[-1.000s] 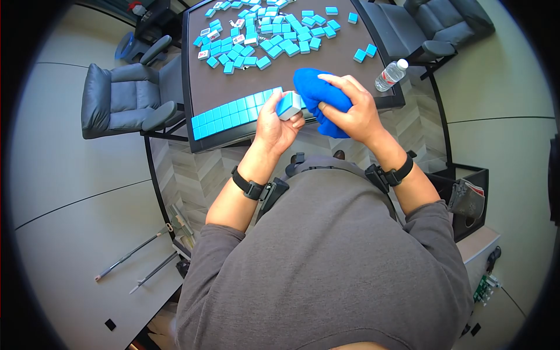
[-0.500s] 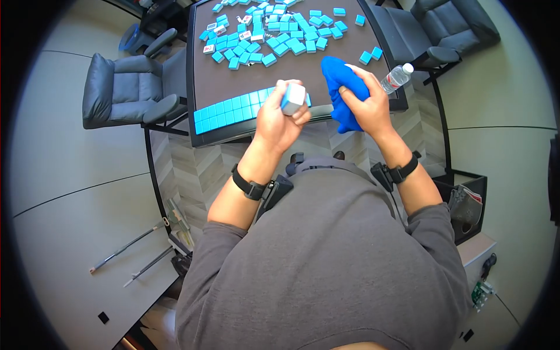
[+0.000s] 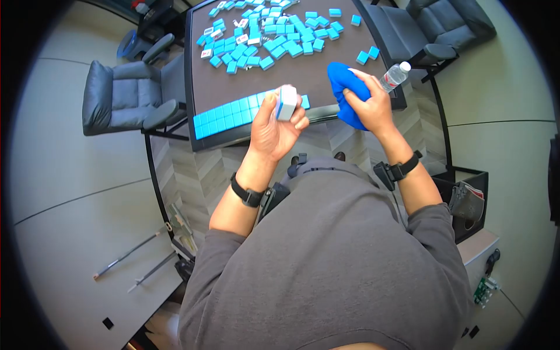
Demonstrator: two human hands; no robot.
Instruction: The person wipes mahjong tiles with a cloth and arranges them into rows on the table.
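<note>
Between the fingers of my left hand is a mahjong tile, white on the side and blue on the back, held up above the table's near edge. My right hand grips a bunched blue cloth a short way to the right, apart from the tile. Behind my left hand, a block of blue-backed mahjong tiles lies in rows along the near edge. Many loose tiles are scattered over the far part of the table, mostly blue side up, a few showing white faces.
The brown-topped table has a dark raised frame. A clear water bottle stands at its right edge, close to my right hand. Grey armchairs sit at the left and right. A dark open box is at my right side.
The tile in my left hand has turned, showing more of its white side. The cloth has drawn in, its hanging lower end now tucked up, and my right hand has shifted slightly.
</note>
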